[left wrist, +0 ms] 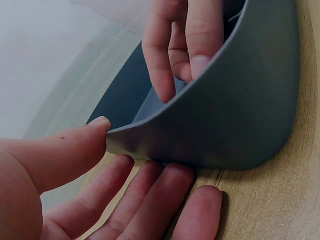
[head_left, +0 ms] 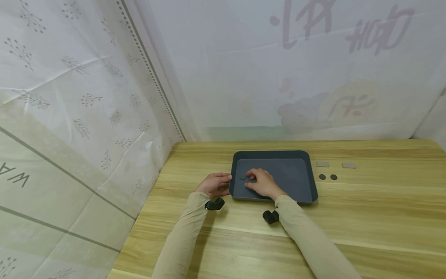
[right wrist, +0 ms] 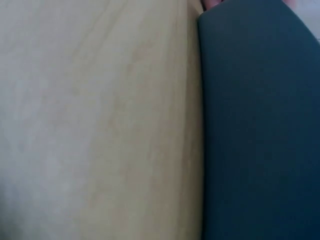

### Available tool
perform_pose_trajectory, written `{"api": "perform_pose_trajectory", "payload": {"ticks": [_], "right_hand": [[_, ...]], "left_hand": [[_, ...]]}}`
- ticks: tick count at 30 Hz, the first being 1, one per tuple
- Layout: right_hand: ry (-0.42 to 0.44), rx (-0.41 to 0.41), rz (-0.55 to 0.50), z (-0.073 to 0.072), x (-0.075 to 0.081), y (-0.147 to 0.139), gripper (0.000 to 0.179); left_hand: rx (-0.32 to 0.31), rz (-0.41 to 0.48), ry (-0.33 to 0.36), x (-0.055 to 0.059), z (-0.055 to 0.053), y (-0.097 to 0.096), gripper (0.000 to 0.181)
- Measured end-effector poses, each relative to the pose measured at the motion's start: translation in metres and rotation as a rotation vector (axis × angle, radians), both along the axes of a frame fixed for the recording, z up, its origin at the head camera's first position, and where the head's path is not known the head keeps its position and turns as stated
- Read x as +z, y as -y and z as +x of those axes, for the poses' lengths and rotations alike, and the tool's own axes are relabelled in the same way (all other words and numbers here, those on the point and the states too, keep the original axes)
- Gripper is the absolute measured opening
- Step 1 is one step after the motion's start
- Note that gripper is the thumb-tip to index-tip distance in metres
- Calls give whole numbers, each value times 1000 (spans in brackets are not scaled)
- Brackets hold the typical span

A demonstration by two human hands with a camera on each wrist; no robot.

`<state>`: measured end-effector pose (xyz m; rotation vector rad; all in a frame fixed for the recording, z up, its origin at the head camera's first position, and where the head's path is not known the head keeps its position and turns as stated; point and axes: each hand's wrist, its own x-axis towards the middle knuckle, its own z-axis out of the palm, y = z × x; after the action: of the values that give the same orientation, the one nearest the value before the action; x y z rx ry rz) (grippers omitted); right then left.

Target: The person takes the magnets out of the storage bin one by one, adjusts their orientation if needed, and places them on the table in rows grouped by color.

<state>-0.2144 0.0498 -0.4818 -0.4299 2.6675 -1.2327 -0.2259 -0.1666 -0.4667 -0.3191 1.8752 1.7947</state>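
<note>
A dark grey rectangular tray [head_left: 275,154] lies on the wooden table. At its left side, my left hand [head_left: 215,183] holds the edge. The left wrist view shows the thumb [left wrist: 95,130] at the rim and the other fingers low against the outer wall. Inside the tray hovers my right hand [head_left: 263,183], its thumb and forefinger bent and spread apart. Just left of those fingertips, a small dark disc [head_left: 242,178] lies on the tray floor. A dark spot between the fingers is too small to identify. The right wrist view shows mostly the tray's outer wall [right wrist: 260,125].
Right of the tray, two small light grey rectangular pieces [head_left: 322,164] lie in a row on the table [head_left: 383,217]. Below them are two dark round discs [head_left: 322,176]. Printed cloth [head_left: 240,77] hangs behind the table and along its left side.
</note>
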Motion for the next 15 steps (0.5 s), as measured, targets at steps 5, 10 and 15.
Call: {"api": "perform_pose_trajectory", "payload": {"ticks": [5, 10, 15], "right_hand": [[-26, -13, 42, -2, -1, 4, 35], [-31, -15, 75, -6, -4, 9, 37], [-43, 11, 142, -6, -2, 12, 40]], "left_hand": [[-1, -8, -2, -1, -1, 0, 39], [-1, -18, -2, -2, -2, 0, 40], [-4, -26, -5, -2, -2, 0, 39]]}}
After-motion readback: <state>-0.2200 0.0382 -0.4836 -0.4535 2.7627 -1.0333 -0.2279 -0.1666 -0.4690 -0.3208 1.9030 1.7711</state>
